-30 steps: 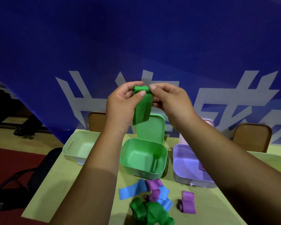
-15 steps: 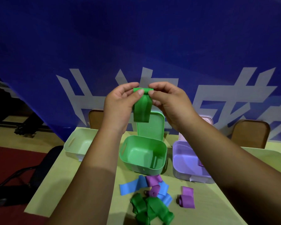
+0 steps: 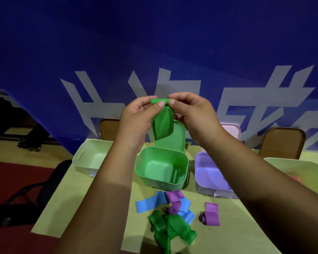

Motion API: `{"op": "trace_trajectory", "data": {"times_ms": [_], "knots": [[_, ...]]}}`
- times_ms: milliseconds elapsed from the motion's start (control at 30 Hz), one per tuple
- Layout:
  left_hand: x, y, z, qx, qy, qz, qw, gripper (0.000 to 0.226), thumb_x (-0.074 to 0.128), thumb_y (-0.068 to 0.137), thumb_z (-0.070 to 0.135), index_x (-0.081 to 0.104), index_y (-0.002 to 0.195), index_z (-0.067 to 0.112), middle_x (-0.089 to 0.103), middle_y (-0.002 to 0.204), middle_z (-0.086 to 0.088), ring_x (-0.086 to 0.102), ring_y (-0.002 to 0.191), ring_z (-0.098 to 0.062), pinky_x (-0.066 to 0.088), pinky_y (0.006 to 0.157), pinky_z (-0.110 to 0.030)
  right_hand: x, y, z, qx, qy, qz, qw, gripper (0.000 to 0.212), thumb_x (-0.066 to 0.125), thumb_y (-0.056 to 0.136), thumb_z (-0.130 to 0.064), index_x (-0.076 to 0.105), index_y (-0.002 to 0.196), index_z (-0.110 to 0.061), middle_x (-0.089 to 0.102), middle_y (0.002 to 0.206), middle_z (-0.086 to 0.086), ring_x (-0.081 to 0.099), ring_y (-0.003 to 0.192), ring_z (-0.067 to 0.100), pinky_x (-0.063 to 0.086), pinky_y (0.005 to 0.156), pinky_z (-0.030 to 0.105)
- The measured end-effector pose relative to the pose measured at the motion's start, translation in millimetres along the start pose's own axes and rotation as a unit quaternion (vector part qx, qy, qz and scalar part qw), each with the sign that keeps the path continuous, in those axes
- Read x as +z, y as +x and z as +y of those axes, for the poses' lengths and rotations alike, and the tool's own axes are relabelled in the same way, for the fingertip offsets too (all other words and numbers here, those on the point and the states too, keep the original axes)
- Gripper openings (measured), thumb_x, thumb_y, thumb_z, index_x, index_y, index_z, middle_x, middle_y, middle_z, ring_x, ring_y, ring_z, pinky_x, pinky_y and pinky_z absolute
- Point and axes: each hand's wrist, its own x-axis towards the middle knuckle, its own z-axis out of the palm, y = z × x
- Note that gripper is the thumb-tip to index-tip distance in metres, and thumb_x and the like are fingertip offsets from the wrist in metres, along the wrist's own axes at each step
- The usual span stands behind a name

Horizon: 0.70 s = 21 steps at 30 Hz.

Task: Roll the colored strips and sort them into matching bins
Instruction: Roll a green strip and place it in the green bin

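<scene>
Barely shifted, green strip [image 3: 163,125] stays pinched between left hand [image 3: 136,118] and right hand [image 3: 193,114].

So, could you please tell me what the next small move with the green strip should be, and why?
Probably wind the roll one more turn downward. The left hand and right hand pinch a small roll at the top of the green strip, while most of it hangs loose above the green bin, so dropping it in seems premature.
</scene>
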Motion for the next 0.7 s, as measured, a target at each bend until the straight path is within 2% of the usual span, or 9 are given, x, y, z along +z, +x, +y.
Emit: {"op": "trace_trajectory", "data": {"times_ms": [100,233,333,400,467,533,567,700], "knots": [[0.8,-2.6,-1.2,-0.006,0.014,0.006,1.000,0.019,0.078,0.100,0.023,0.079,0.116,0.014,0.082,0.110,-0.010,0.079,0.106,-0.028,0.063,0.100,-0.052,0.3,-2.1,-1.0,-0.003,0.007,0.001,1.000,0.015,0.074,0.098,-0.006,0.077,0.113,-0.008,0.080,0.105,0.015,0.079,0.100,0.032,0.065,0.091,0.040],[-0.1,-2.2,1.0,0.000,0.018,0.008,1.000,0.018,0.077,0.099,0.017,0.080,0.116,0.015,0.082,0.110,-0.009,0.080,0.105,-0.027,0.065,0.096,-0.048,-0.3,-1.8,-1.5,0.001,0.006,-0.009,1.000,0.017,0.072,0.097,-0.005,0.077,0.113,-0.011,0.078,0.108,0.017,0.076,0.098,0.031,0.064,0.090,0.044],[-1.3,-1.6,2.7,0.008,0.018,0.003,1.000,0.020,0.077,0.098,0.014,0.080,0.118,0.015,0.081,0.112,-0.009,0.079,0.107,-0.028,0.065,0.096,-0.046,-0.4,-1.9,-2.9,0.018,0.008,-0.027,0.999,0.017,0.071,0.101,-0.016,0.076,0.116,-0.011,0.075,0.090,0.003,0.069,0.081,0.016,0.058,0.076,0.037],[-1.4,-1.5,3.4,0.013,0.015,-0.002,1.000,0.022,0.077,0.098,0.011,0.079,0.120,0.014,0.081,0.112,-0.009,0.078,0.108,-0.027,0.065,0.094,-0.043,0.1,-3.0,-2.8,0.024,0.020,-0.032,0.999,0.019,0.071,0.102,-0.022,0.076,0.116,-0.009,0.071,0.079,-0.004,0.065,0.073,0.011,0.055,0.073,0.034],[-1.2,-0.9,2.7,0.013,0.011,-0.006,1.000,0.024,0.077,0.098,0.008,0.079,0.121,0.014,0.081,0.114,-0.010,0.078,0.109,-0.028,0.065,0.094,-0.042,1.0,-2.9,-2.0,0.017,0.009,-0.022,1.000,0.018,0.072,0.102,-0.022,0.077,0.114,-0.010,0.074,0.084,0.005,0.068,0.077,0.015,0.057,0.076,0.036],[-1.0,-0.3,1.0,0.008,0.000,-0.011,1.000,0.027,0.075,0.098,0.004,0.077,0.123,0.013,0.080,0.115,-0.011,0.078,0.109,-0.029,0.065,0.095,-0.042,2.2,-2.7,-1.5,0.008,0.004,-0.012,1.000,0.016,0.074,0.101,-0.018,0.078,0.114,-0.010,0.076,0.099,0.020,0.069,0.084,0.023,0.059,0.082,0.041],[-1.0,-0.1,0.1,0.001,-0.007,-0.013,1.000,0.028,0.074,0.098,0.004,0.076,0.125,0.012,0.080,0.114,-0.012,0.078,0.109,-0.029,0.065,0.095,-0.042,2.5,-2.4,-1.1,0.008,0.002,-0.008,1.000,0.015,0.074,0.100,-0.015,0.078,0.113,-0.011,0.076,0.104,0.021,0.069,0.085,0.025,0.059,0.083,0.042],[0.0,-1.3,-1.6,-0.032,-0.017,-0.018,0.999,0.025,0.076,0.100,0.017,0.074,0.124,0.009,0.080,0.116,-0.014,0.078,0.110,-0.029,0.064,0.098,-0.046,2.7,-1.6,0.8,0.009,0.000,-0.005,1.000,0.017,0.076,0.097,-0.006,0.077,0.113,-0.011,0.077,0.097,0.009,0.073,0.085,0.021,0.062,0.081,0.034]]}}
